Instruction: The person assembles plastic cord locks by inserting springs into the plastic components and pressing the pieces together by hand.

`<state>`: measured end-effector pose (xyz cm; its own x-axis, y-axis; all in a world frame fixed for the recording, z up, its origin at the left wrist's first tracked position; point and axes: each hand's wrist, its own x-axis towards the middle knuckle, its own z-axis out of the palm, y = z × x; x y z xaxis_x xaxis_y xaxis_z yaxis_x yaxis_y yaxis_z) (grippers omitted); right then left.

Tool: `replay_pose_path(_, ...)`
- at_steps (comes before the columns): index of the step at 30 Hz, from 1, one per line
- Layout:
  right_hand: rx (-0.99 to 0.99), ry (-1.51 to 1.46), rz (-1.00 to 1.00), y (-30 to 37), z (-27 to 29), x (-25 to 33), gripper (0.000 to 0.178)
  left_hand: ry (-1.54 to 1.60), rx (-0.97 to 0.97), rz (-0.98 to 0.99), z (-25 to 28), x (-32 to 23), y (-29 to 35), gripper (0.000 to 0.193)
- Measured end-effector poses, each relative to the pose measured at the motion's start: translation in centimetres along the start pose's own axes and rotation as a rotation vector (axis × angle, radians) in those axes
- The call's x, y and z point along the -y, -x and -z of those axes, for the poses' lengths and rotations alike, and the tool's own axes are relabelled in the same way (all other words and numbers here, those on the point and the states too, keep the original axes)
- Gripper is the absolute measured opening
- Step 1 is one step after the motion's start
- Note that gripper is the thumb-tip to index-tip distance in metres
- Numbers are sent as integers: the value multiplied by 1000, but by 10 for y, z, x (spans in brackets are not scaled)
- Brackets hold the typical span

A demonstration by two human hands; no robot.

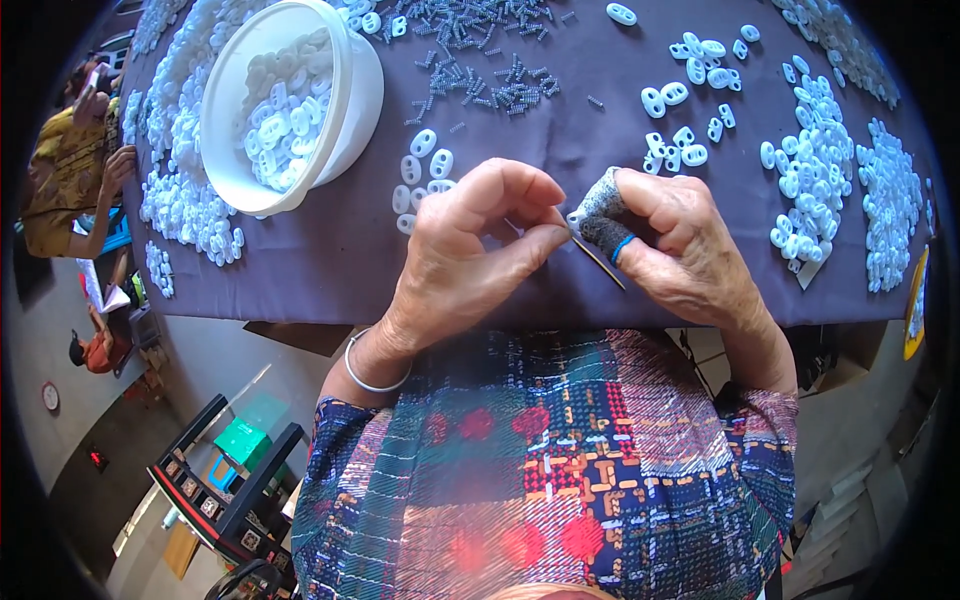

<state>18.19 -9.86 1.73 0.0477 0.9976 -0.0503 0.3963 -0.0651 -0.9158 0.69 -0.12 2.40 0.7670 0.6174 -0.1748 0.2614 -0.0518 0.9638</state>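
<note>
Above the near part of the dark tablecloth, my two hands meet at the fingertips. My left hand [465,245] is closed in a pinch, thumb against forefinger; what sits between them is too small to make out. My right hand [690,240] wears grey speckled finger covers [603,215], one edged in blue. Its curled fingers hold a small white plastic piece [574,221], mostly hidden. A thin brass-coloured rod [600,266] slants down from the fingertips; which hand grips it I cannot tell. Close to my left hand lie several white oval two-holed pieces [411,170].
A white tub [365,100] of white pieces stands at left, amid heaps of them [185,200]. Small metal springs [500,85] lie scattered at the back. Loose white pieces [708,62] and piles [808,180] cover the right side. Another person [70,170] is beyond the left edge.
</note>
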Motion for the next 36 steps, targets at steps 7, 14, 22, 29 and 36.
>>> replay_pose_path(7,-9,-6,-6,-2,-4,-3,14,-15,-5,-2,-2,3,-1,25)
replay_pose_path(14,35,-43,19,-5,-6,-8,14,24,92,37,5,3,-7,26)
replay_pose_path(22,68,-247,-168,-9,-5,4,13,203,58,161,10,6,-4,30)
replay_pose_path(29,-20,-461,-180,-5,-15,0,8,267,31,131,11,6,-1,34)
replay_pose_path(36,7,-208,-72,-6,-11,-3,10,47,0,1,7,6,-1,28)
